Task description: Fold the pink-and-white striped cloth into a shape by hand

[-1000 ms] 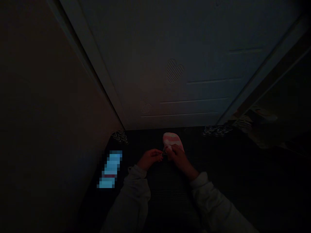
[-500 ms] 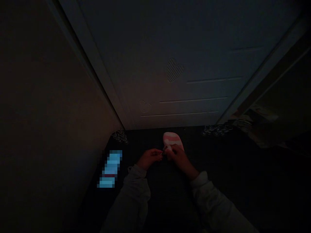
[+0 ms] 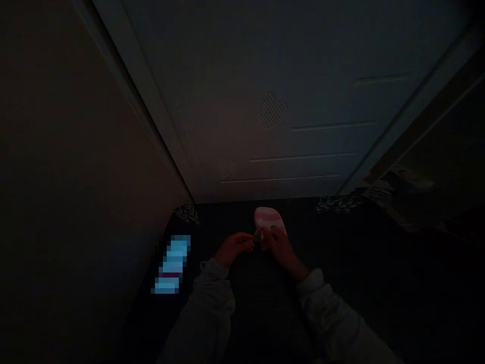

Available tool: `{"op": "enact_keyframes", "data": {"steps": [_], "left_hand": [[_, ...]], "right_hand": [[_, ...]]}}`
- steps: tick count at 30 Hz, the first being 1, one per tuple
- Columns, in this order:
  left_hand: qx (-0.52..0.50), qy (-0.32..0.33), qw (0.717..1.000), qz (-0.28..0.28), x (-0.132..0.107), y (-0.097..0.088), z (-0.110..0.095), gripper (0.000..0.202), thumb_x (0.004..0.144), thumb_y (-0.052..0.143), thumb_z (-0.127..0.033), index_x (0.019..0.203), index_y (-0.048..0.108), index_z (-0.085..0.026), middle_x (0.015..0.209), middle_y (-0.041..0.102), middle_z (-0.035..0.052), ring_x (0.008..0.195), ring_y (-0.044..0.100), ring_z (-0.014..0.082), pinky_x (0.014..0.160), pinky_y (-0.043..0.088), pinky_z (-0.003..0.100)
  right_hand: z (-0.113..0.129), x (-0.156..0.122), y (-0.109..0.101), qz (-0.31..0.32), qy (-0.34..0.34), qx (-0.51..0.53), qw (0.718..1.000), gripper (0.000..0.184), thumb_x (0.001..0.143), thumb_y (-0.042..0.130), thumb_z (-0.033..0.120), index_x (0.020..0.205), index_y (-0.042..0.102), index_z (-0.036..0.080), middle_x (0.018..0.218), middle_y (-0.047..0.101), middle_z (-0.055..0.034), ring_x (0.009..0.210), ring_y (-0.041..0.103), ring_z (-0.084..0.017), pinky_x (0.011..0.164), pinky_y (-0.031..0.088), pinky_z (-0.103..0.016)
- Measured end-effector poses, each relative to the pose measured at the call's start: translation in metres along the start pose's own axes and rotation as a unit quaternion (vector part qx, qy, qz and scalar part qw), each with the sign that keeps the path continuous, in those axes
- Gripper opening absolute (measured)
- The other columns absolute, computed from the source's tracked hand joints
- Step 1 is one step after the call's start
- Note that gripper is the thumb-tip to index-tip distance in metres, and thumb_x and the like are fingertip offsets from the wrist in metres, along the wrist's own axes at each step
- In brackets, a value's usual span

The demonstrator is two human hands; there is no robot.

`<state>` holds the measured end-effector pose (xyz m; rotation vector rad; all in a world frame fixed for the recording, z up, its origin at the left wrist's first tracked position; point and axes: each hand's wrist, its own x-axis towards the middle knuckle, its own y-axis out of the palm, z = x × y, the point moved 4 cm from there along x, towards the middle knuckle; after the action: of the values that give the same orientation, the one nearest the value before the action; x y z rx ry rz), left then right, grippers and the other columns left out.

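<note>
Dim light hides much of the detail. My left hand point(image 3: 234, 247) is closed in a pinch, its fingertips meeting those of my right hand. Something small, thin and faintly shiny sits between the two, too dark to name. My right hand point(image 3: 281, 248) is also closed, thumb against fingers, on something I cannot make out. Just behind it, partly covered by its fingers, lies a rounded pink and white striped thing point(image 3: 267, 216), shaped like a slipper's toe; I cannot tell whether the hand touches it.
A lit screen point(image 3: 172, 264), blurred out, lies left on the dark surface point(image 3: 265, 308). Small shiny ring-like pieces point(image 3: 187, 214) cluster at the back left, and more such rings point(image 3: 338, 203) at the back right. Behind stands a pale panel point(image 3: 212, 101) with embossed hearts.
My right thumb and fingertips have shifted slightly at the pinch. Both arms, the striped thing and the ring clusters stay where they were; the view looks a little darker.
</note>
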<state>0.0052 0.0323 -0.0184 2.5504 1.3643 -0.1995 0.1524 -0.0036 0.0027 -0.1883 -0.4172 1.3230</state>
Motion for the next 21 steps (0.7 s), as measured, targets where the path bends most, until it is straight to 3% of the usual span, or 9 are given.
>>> {"op": "enact_keyframes", "data": {"steps": [6,11,21], "left_hand": [[-0.022,0.020,1.000,-0.002,-0.0006,0.0004,-0.0020,0.036,0.058,0.070,-0.025,0.090,0.058,-0.013,0.075,0.060,0.0017,0.066,0.053,0.0100,0.064,0.040,0.025],[-0.036,0.037,0.998,0.020,-0.0047,0.0032,-0.0071,0.046,0.052,0.074,-0.017,0.094,0.056,-0.015,0.081,0.061,0.0024,0.076,0.055,0.0128,0.073,0.041,0.028],[0.012,0.039,0.999,-0.002,-0.0018,0.0015,-0.0046,0.032,0.055,0.072,-0.023,0.082,0.056,-0.015,0.076,0.060,0.0010,0.073,0.055,0.0125,0.069,0.041,0.028]], "right_hand": [[-0.0047,0.0017,-0.0027,-0.032,0.026,0.015,0.999,0.039,0.080,0.037,0.047,0.061,0.053,0.018,0.064,0.051,-0.0007,0.062,0.047,-0.014,0.058,0.037,-0.025],[-0.0101,0.0028,-0.0055,-0.053,0.092,0.064,0.992,0.040,0.076,0.039,0.052,0.067,0.056,0.017,0.065,0.055,-0.0013,0.063,0.050,-0.015,0.058,0.037,-0.025],[-0.0079,0.0020,-0.0054,-0.040,0.105,0.050,0.992,0.039,0.074,0.042,0.052,0.065,0.056,0.016,0.063,0.054,-0.0007,0.062,0.049,-0.015,0.056,0.037,-0.025]]}}
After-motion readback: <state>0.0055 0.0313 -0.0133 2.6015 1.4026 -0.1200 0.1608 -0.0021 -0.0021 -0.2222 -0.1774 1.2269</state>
